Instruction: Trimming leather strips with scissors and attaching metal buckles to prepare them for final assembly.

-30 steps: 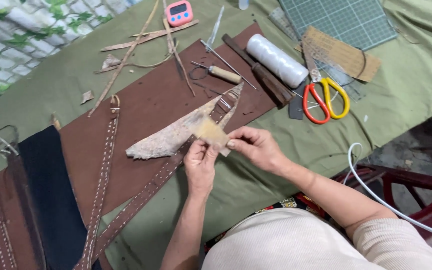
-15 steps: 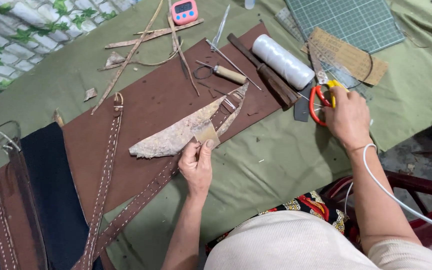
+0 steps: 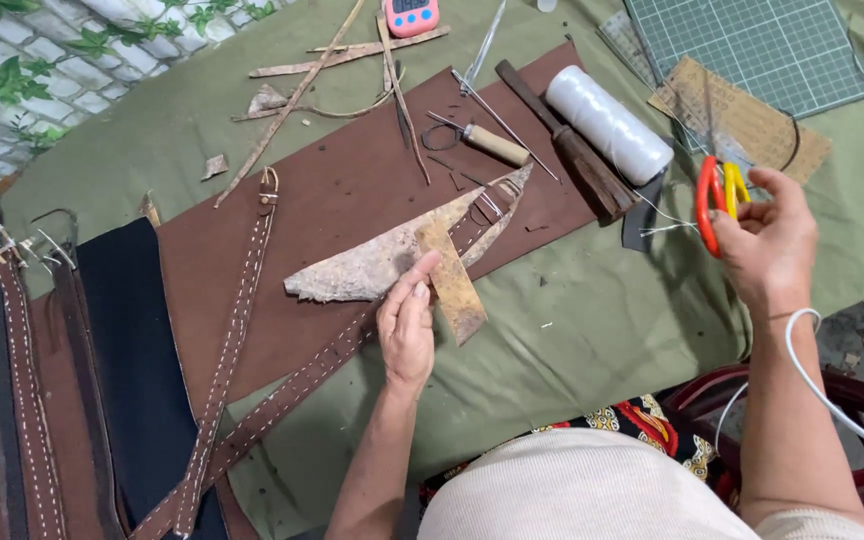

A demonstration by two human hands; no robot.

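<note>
My left hand [image 3: 407,320] pinches a tan leather strip [image 3: 452,285] over the brown leather sheet [image 3: 352,190], beside a pale ragged leather scrap [image 3: 372,265]. My right hand [image 3: 767,245] is lifted off the green cloth at the right and grips red and yellow scissors [image 3: 712,195] by the handles. A stitched brown strap [image 3: 292,385] runs diagonally under my left hand.
A white thread spool [image 3: 607,122], a dark wooden tool [image 3: 567,145], an awl [image 3: 487,140], a green cutting mat [image 3: 752,45] and a pink timer [image 3: 412,15] lie at the far side. More stitched straps [image 3: 27,380] and a dark blue sheet [image 3: 132,350] lie at the left.
My right hand left the strip, reached right to the scissors and has lifted them. My left hand still holds the tan strip, now turned more upright.
</note>
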